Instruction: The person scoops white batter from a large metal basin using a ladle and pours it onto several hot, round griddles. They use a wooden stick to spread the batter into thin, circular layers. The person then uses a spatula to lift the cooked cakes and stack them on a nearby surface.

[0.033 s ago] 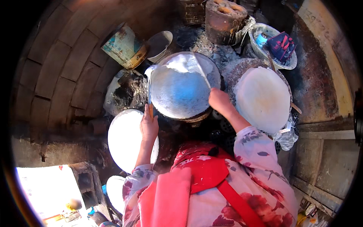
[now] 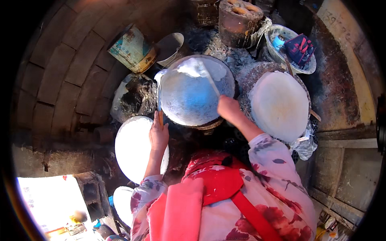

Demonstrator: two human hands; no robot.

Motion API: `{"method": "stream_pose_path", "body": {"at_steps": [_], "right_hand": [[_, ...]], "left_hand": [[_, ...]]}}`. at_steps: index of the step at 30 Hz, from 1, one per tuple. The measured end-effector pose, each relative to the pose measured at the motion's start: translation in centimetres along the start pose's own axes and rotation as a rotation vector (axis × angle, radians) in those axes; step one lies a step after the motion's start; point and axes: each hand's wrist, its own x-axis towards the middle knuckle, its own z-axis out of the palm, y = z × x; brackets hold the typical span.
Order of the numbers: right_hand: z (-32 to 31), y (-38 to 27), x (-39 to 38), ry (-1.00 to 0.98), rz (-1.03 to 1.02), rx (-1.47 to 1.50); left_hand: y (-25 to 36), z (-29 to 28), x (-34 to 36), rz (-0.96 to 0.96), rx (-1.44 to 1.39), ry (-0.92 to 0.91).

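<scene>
In front of me is a round griddle (image 2: 189, 102) with a patch of white batter (image 2: 192, 69) along its far part. My right hand (image 2: 229, 107), at the griddle's right edge, is closed round the near end of a long thin spreader (image 2: 212, 82), which slants far and left over the surface. On the griddle's left side, my left hand (image 2: 159, 136) grips the wooden handle of a long metal tool (image 2: 159, 94). White batter covers the tool's far end. Pale round flatbreads (image 2: 279, 106) lie on a round mat to the right; I cannot tell how many are stacked.
A bright white round basin (image 2: 136, 150) stands by my left forearm. Beyond the griddle are a tilted rusty bucket (image 2: 132, 50), a metal pan (image 2: 170, 48) and a cylindrical stove (image 2: 240, 24). A pale basin (image 2: 311, 66) holds a blue can and dark cloth. Brick wall (image 2: 60, 76) curves along the left.
My right hand has shifted slightly to the left, and the spreader has swung left with it over the batter. My left hand and its tool stay in place.
</scene>
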Motion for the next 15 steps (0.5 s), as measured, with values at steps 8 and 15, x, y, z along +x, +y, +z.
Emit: {"method": "stream_pose_path", "body": {"at_steps": [8,15], "right_hand": [[-3.3,0.3,2.2,-0.004,-0.103,-0.028],[-0.8,-2.0,1.3,-0.124,-0.336,-0.118]], "left_hand": [[0.5,-2.2,-3.9,-0.062,-0.080,-0.019],[0.8,-2.7,-6.4,-0.177,-0.204,-0.025]]}}
